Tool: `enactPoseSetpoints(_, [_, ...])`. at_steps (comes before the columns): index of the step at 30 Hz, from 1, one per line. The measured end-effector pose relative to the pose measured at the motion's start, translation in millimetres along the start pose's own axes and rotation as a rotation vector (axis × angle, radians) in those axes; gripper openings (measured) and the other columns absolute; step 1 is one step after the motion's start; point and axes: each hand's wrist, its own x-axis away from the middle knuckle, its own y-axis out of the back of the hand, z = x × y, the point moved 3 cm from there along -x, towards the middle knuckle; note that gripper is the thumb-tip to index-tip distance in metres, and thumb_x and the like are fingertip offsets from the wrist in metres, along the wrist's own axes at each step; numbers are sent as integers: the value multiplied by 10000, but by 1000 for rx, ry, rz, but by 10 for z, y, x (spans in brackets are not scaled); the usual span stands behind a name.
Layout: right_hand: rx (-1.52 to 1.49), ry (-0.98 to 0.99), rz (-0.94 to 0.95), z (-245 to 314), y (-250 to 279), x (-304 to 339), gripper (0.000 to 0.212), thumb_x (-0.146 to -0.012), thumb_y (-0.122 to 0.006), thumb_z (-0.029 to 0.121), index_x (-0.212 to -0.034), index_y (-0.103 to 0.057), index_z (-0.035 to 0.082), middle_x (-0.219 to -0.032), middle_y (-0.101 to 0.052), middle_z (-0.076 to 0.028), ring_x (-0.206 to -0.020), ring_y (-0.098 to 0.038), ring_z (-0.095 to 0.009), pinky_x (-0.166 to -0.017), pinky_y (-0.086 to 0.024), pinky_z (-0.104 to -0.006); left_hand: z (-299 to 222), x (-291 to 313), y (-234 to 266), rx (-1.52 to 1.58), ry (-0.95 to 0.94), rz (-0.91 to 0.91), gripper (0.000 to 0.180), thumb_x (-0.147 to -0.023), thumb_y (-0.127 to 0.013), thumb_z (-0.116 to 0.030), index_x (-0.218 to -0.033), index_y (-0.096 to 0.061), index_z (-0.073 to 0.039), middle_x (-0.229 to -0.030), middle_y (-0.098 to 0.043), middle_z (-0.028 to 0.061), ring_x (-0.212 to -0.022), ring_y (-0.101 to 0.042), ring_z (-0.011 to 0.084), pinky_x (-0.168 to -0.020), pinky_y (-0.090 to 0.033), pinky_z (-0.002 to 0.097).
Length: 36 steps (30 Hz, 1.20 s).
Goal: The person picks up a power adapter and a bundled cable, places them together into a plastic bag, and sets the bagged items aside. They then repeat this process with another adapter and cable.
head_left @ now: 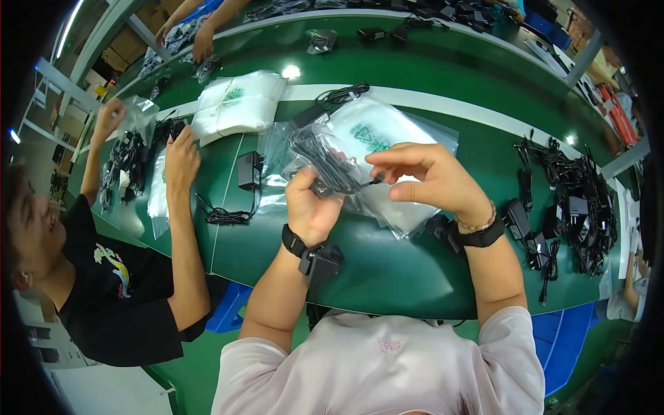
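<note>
My left hand grips a coiled black power adapter cable, which sits at least partly in a clear plastic bag. The thumb lies along the near side of the bundle. A dark connector end sticks out to the right. Just beside that end, my right hand is open, thumb and fingers apart, with nothing visibly held. Under and behind the bundle lies a stack of clear bags with green print. Left of my left hand, a black power adapter rests on the green table with its cable coiled.
A tied stack of clear bags stands at the far left. Tangled black adapters and cables are heaped on the right. A co-worker's hand handles a black item on the left. A white strip crosses the table behind the bags.
</note>
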Motion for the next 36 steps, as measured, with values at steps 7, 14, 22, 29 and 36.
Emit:
enactPoseSetpoints(7, [142,101,-332,-75,-130,-13,146,-782,-639,70,-895,-653,-21,-824,-619,-62,-726,-551,-105,-653,-437,-230,92,101,-180,-157,-85,13,380,-807,-506,-135,-1155,-486,16,-1106,-560,110,-1087,-502,256,-980,-371,420])
enactPoseSetpoints(14, [348,-24,-199,-22,-135,-27,84,-759,-644,75,-761,-653,-8,-616,-569,-45,-547,-505,-106,-504,-385,-243,101,98,-216,-113,-68,-34,378,-808,-529,-123,-1158,-488,14,-1102,-565,118,-1075,-517,233,-955,-395,391])
enactPoseSetpoints(22, [517,135,-157,19,-150,-79,104,-746,-638,82,-685,-634,-2,-554,-522,-60,-508,-473,-99,-466,-349,-252,151,80,-177,-415,-6,-98,255,-818,-535,-70,-1062,-537,5,-997,-601,89,-896,-588,192,-796,-472,322])
enactPoseSetpoints(29, [419,-78,-385,-90,-192,-24,74,-750,-629,58,-706,-618,-1,-564,-526,-49,-537,-478,-77,-496,-382,-232,256,121,-213,-439,-9,-105,213,-822,-555,-53,-1031,-554,-16,-937,-608,44,-819,-603,144,-719,-492,282])
enactPoseSetpoints(36, [375,121,-523,-347,-217,-49,56,-757,-616,35,-755,-575,-2,-683,-560,-51,-621,-512,-79,-548,-420,-224,275,164,-306,-425,-16,-88,223,-814,-568,-44,-1036,-559,-33,-937,-606,29,-828,-597,134,-737,-486,285])
